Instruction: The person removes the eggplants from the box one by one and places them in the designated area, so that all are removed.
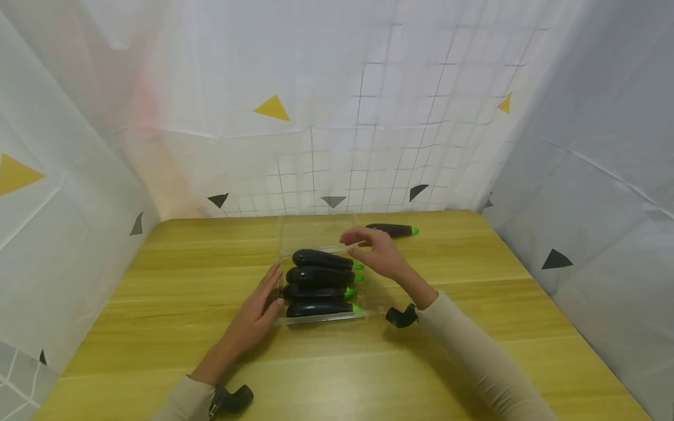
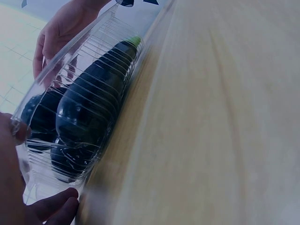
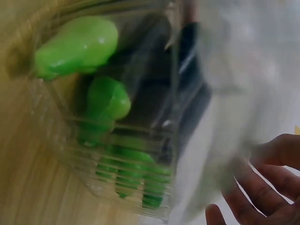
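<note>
A clear plastic box lies on the table with several dark eggplants side by side in it, their green stem ends toward the right. Its clear lid is folded back, away from me. My left hand rests against the box's left end, thumb near the front corner and fingers stretched along the side. Over the back right corner, near the lid, hovers my right hand, its fingers loosely bent and holding nothing. In the left wrist view the eggplants show through the ribbed box wall.
One more eggplant lies on the wooden table behind my right hand, partly hidden by it. White sheets with yellow and black triangles hang round the back and sides. Black wrist mounts stick out below each hand.
</note>
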Action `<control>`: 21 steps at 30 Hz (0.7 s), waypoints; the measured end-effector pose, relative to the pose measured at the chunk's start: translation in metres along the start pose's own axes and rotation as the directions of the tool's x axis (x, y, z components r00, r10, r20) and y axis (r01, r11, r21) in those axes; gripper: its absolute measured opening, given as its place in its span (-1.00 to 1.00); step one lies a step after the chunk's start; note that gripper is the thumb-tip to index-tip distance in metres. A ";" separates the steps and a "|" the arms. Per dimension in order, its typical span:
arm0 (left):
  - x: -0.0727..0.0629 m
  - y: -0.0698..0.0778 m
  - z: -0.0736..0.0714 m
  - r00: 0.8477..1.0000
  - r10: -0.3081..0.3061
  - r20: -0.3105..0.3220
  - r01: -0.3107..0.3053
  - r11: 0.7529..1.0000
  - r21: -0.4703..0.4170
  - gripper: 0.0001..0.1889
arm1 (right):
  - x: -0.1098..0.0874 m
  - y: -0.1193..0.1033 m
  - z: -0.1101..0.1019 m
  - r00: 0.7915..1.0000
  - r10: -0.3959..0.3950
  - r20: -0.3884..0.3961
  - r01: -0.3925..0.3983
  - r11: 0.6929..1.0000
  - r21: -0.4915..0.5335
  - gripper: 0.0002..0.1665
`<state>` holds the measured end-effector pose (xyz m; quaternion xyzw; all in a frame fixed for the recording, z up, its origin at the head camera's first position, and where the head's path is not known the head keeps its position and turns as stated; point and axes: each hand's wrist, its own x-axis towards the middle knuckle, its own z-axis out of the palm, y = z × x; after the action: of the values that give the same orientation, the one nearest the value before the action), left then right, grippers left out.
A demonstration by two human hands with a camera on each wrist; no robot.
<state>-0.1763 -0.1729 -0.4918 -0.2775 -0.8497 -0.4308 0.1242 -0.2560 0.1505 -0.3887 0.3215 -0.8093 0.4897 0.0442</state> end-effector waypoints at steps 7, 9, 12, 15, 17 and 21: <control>0.000 -0.001 0.001 1.000 -0.003 0.000 0.003 1.000 0.009 -0.35 | -0.001 0.020 0.008 1.000 0.000 0.014 0.000 1.000 0.001 -0.65; 0.000 -0.001 0.001 1.000 -0.001 0.001 0.001 1.000 0.004 -0.35 | -0.002 0.022 0.010 1.000 0.000 0.024 0.000 1.000 0.001 -0.66; 0.000 -0.001 0.001 1.000 0.002 -0.001 -0.002 1.000 -0.002 -0.35 | -0.002 0.024 0.012 0.999 -0.001 0.037 0.001 1.000 -0.008 -0.66; 0.000 -0.001 0.000 1.000 0.002 -0.004 -0.002 1.000 -0.003 -0.35 | -0.002 0.024 0.014 0.999 -0.007 0.046 0.008 0.999 -0.031 -0.66; 0.000 -0.001 0.000 1.000 0.002 -0.005 -0.002 1.000 -0.003 -0.35 | -0.002 0.024 0.015 0.999 -0.009 0.053 0.012 0.999 -0.049 -0.67; 0.000 -0.002 0.000 1.000 0.007 -0.003 -0.007 1.000 -0.002 -0.35 | -0.003 0.026 0.017 0.998 -0.008 0.067 0.014 0.995 -0.096 -0.67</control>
<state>-0.1775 -0.1735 -0.4930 -0.2800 -0.8481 -0.4315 0.1267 -0.2641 0.1458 -0.4182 0.3395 -0.8312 0.4389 0.0353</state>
